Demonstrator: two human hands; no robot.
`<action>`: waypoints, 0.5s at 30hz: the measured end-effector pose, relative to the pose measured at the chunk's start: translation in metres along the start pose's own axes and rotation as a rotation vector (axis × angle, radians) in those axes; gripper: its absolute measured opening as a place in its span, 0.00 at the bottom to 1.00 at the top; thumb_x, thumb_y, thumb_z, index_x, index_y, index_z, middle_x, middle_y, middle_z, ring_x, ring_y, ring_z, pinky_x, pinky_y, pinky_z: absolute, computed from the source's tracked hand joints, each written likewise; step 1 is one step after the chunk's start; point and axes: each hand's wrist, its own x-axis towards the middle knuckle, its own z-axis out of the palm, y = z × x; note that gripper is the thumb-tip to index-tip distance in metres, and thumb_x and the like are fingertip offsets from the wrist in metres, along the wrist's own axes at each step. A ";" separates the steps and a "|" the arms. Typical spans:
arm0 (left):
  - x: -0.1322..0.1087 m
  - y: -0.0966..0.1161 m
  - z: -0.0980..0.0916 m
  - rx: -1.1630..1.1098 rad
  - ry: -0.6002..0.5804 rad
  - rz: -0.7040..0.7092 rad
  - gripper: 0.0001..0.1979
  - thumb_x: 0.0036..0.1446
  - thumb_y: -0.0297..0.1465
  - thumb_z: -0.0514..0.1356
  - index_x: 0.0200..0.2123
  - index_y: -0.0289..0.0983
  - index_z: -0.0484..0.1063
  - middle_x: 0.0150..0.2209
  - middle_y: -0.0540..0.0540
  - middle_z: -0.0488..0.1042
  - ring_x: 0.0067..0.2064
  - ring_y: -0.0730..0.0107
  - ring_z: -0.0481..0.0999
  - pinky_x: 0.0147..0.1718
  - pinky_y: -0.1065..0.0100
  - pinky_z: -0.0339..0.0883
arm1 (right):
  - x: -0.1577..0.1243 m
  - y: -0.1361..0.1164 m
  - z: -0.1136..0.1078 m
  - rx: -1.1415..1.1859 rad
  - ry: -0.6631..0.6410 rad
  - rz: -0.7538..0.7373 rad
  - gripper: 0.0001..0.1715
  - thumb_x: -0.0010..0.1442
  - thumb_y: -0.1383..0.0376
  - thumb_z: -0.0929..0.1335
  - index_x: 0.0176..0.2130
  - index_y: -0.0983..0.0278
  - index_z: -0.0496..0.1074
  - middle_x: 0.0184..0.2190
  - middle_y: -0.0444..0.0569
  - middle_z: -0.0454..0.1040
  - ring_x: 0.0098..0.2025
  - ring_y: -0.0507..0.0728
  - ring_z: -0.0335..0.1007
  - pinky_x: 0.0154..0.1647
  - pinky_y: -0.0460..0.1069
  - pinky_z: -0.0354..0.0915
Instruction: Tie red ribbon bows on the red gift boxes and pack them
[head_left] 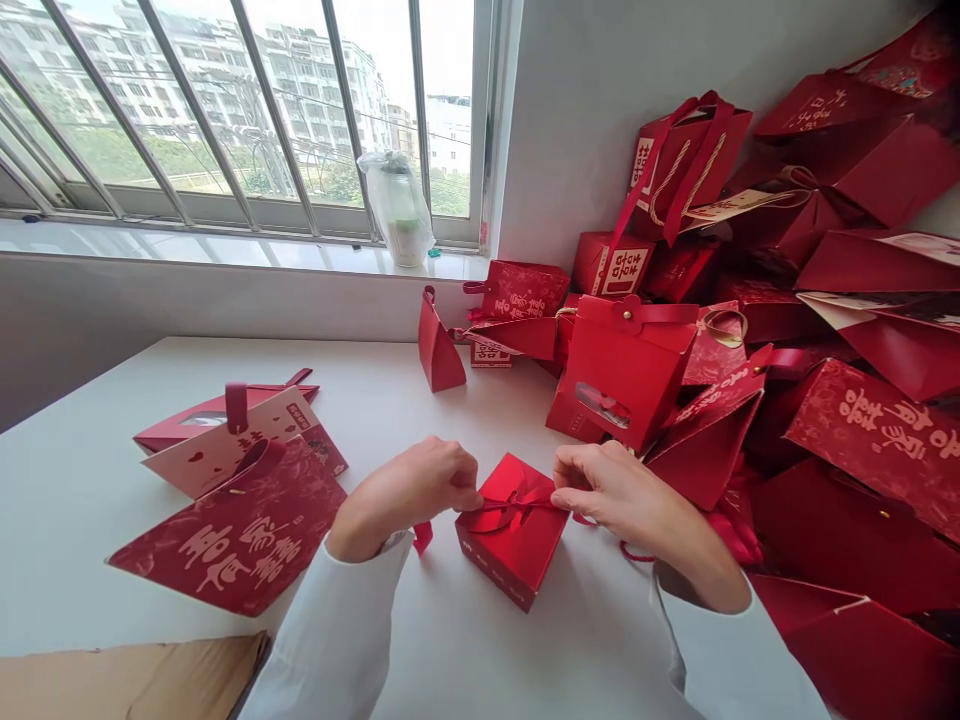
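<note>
The left hand (409,492) and right hand (619,495) are both over a small glossy red gift box (517,560), which sits on the white counter (97,560) between and just below the fingers. The left fingers (466,483) are curled together, pinching a red ribbon (510,508) at the box's top; the right fingers (571,470) are likewise closed on it, thumb against forefinger. Ribbon crosses the box in loose loops, tails trailing beyond each hand. Box squarish, turned askew, one corner toward the wearer; longer edges slant upper left to lower right. Neither hand clearly nearer. Left of the fingers: flat red printed packaging (240,530). Beyond them: a red paper bag (622,375) with a clasp flap. Right of them: heaped red gift bags (862,430).
</note>
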 end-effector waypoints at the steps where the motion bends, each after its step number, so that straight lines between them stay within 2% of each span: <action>1: 0.000 -0.001 0.000 0.003 -0.002 -0.001 0.12 0.45 0.29 0.55 0.14 0.37 0.55 0.16 0.53 0.52 0.20 0.76 0.47 0.19 0.67 0.43 | 0.000 0.000 0.001 -0.010 0.012 0.001 0.08 0.52 0.68 0.64 0.23 0.62 0.62 0.18 0.40 0.64 0.24 0.51 0.59 0.25 0.47 0.50; 5: -0.005 -0.003 -0.004 0.025 0.006 0.000 0.11 0.48 0.31 0.54 0.16 0.37 0.59 0.18 0.52 0.56 0.21 0.75 0.49 0.19 0.69 0.44 | 0.001 -0.002 0.002 -0.013 0.086 0.007 0.09 0.53 0.68 0.64 0.23 0.62 0.61 0.19 0.39 0.64 0.23 0.50 0.58 0.24 0.46 0.50; 10: -0.016 0.005 -0.008 0.072 0.055 -0.008 0.11 0.51 0.33 0.53 0.18 0.38 0.60 0.18 0.52 0.58 0.21 0.75 0.51 0.19 0.70 0.45 | 0.000 -0.008 -0.002 0.017 0.176 0.038 0.08 0.55 0.67 0.64 0.25 0.61 0.61 0.21 0.39 0.67 0.24 0.51 0.59 0.25 0.46 0.51; 15: -0.008 0.011 0.001 0.103 0.073 -0.026 0.12 0.49 0.30 0.53 0.16 0.37 0.56 0.17 0.53 0.56 0.20 0.76 0.49 0.19 0.69 0.43 | 0.007 -0.001 0.001 -0.002 0.140 0.062 0.05 0.54 0.68 0.64 0.27 0.61 0.64 0.23 0.41 0.69 0.25 0.52 0.62 0.24 0.45 0.51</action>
